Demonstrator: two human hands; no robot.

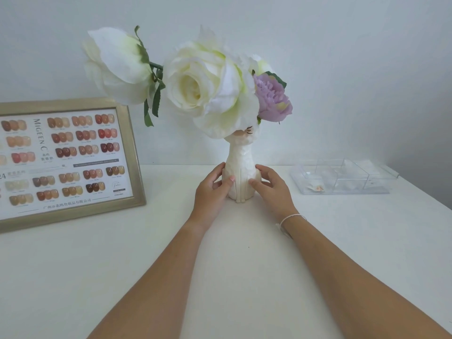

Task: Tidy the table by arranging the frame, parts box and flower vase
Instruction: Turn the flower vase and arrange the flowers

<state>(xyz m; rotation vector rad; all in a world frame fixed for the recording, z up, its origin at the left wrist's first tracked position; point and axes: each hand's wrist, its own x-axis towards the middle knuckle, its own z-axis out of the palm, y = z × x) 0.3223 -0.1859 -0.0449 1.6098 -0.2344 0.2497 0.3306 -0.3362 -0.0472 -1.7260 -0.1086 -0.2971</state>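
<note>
A cream cat-shaped flower vase (240,165) stands upright on the white table, near the back wall at the centre. It holds large white flowers (195,84) and one purple flower (272,100). My left hand (212,192) presses against the vase's left side and my right hand (271,187) against its right side, thumbs on the front. A gold-edged frame (133,152) with a nail colour chart leans upright at the left. A clear plastic parts box (342,176) with dividers lies at the back right.
The white table (146,265) runs to a white wall behind. Its right edge slants down at the far right. A thin white band circles my right wrist (289,220).
</note>
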